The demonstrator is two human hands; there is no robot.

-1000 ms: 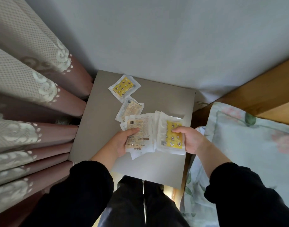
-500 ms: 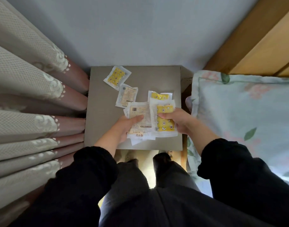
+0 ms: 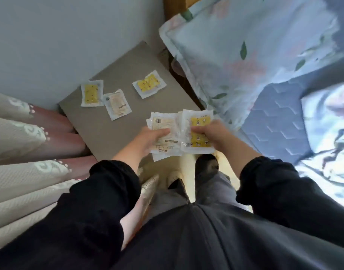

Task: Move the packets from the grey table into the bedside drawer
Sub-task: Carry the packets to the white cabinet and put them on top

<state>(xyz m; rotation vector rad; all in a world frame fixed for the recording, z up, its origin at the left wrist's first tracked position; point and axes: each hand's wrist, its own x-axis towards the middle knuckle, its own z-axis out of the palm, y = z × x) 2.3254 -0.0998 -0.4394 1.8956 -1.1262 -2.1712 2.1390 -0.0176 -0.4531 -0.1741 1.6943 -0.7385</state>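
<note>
Grey table (image 3: 101,131) — left hand (image 3: 147,139), right hand (image 3: 216,133) pinch glossy packets (image 3: 164,121).

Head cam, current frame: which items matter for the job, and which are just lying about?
Job: grey table; on it left yellow packet, pale packet, right yellow packet; held bundle, gripped by left hand and right hand. Drawer not visible.
Lying about: floral pillow, curtain.
</note>
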